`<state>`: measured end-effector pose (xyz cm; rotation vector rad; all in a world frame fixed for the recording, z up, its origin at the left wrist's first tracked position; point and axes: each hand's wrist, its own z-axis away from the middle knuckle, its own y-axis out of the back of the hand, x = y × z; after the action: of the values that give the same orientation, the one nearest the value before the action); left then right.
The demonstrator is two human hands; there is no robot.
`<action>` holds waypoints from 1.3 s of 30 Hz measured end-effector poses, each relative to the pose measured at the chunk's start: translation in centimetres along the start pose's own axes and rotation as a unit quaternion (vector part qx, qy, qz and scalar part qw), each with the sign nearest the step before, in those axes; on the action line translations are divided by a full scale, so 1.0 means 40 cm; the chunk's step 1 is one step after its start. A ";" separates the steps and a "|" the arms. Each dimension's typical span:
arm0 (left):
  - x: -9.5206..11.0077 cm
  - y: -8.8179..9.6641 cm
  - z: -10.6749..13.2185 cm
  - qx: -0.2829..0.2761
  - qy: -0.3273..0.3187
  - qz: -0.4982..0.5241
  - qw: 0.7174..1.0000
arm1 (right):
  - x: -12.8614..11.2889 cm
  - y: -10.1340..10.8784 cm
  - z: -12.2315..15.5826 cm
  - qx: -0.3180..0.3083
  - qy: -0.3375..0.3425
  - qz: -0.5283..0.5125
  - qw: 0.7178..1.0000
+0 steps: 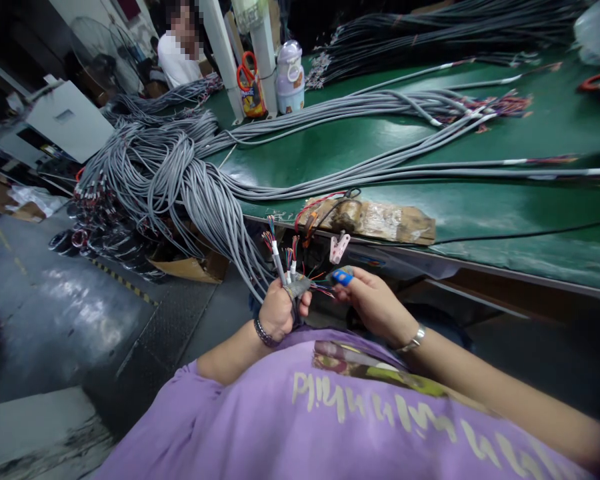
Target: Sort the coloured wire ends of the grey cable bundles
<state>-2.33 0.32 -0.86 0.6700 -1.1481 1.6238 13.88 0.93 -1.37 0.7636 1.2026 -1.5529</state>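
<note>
In front of my body, my left hand (pixel 280 308) is closed around several grey cables (pixel 279 262). Their stripped ends stand up from the fist, with thin coloured wires (pixel 291 252) fanned out above white sleeves. More fine wires (pixel 323 288) stick out sideways from the fist to the right. Grey wrapping covers some of my left fingers. My right hand (pixel 370 297) is beside these wires, thumb and fingers pinched together at their tips. Blue tape wraps one of its fingers. Whatever lies in that pinch is too small to make out clearly.
A thick bundle of grey cables (pixel 180 167) hangs over the edge of the green table (pixel 480 213). A taped wooden block (pixel 380 221) and a pink clip (pixel 339 247) are at the near edge. Behind stand a bottle (pixel 291 80) and orange-handled scissors (pixel 247 70). A person (pixel 177 57) is farther back.
</note>
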 end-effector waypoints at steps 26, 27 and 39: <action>0.032 -0.041 -0.057 -0.157 0.144 -0.012 0.977 | -0.045 -0.008 -0.127 -0.034 -0.003 -0.121 0.992; 0.030 -0.041 -0.057 -0.158 0.146 -0.011 0.977 | -0.044 -0.009 -0.127 -0.035 -0.002 -0.124 0.992; 0.031 -0.038 -0.053 -0.158 0.149 -0.010 0.976 | -0.046 -0.009 -0.114 -0.060 -0.037 -0.142 0.987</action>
<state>-1.12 2.87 -0.09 0.2237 -1.1372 1.4240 13.71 5.83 -1.03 0.4665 1.3810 -1.7047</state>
